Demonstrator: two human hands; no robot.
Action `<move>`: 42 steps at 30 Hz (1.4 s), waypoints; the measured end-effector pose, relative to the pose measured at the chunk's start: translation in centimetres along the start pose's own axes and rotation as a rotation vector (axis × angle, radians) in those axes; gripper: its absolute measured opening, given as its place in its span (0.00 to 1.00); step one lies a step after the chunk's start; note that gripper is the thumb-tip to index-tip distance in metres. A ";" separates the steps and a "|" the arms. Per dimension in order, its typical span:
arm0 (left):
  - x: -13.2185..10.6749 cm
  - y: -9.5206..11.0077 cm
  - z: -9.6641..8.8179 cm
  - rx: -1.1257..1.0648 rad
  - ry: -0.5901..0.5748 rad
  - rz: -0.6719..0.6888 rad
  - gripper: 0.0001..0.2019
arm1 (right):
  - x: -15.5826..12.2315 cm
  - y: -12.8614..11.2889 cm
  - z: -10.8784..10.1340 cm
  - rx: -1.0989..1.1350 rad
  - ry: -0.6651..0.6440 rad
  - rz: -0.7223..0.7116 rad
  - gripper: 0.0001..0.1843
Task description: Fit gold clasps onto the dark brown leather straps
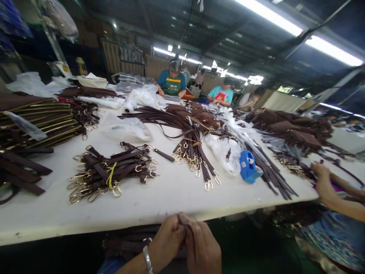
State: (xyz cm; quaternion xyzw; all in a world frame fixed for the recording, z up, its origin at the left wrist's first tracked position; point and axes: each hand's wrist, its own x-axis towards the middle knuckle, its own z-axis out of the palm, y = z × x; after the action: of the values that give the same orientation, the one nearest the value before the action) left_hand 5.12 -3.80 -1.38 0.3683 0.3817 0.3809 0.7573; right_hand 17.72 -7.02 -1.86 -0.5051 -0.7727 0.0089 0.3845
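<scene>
Both my hands meet just below the near edge of the white table (171, 198). My left hand (167, 241), with a silver bangle on the wrist, and my right hand (202, 249) are closed in a pinch on a small dark brown strap piece (181, 219) held between the fingertips. A dark pile of more brown pieces (128, 241) lies in my lap under the hands. On the table ahead lies a bundle of short brown straps with gold clasps (110, 173), tied with a yellow band.
Long brown straps with gold rings (191, 146) fan across the table beside a blue tape dispenser (247, 166) and clear plastic bags (127, 129). Stacked brown bags (37, 121) sit at left. A co-worker's arm (330, 190) reaches in at right. Other workers sit at the far end.
</scene>
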 end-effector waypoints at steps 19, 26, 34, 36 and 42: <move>-8.3 4.2 -2.0 0.365 -0.149 0.218 0.14 | -2.9 -1.8 -4.5 0.573 -0.151 0.631 0.23; -9.8 3.7 -1.8 0.457 -0.149 0.200 0.16 | -3.5 -3.0 -5.7 0.275 -0.190 0.262 0.14; -10.8 3.4 -0.7 0.450 -0.095 0.309 0.13 | -0.4 -6.8 -6.9 -0.005 0.000 -0.170 0.25; -10.7 3.2 -1.0 0.508 -0.010 0.288 0.13 | 0.4 -6.6 -6.8 0.013 0.114 -0.129 0.27; -9.9 3.0 -1.5 0.501 0.112 0.305 0.11 | 1.4 -4.7 -6.4 -0.231 -0.042 -0.259 0.33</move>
State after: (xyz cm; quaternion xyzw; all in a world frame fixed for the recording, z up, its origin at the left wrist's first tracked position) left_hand -1.16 -10.54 3.44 0.5752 0.4452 0.4040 0.5547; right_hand 17.66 -10.57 5.35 -0.4416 -0.8352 -0.1190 0.3055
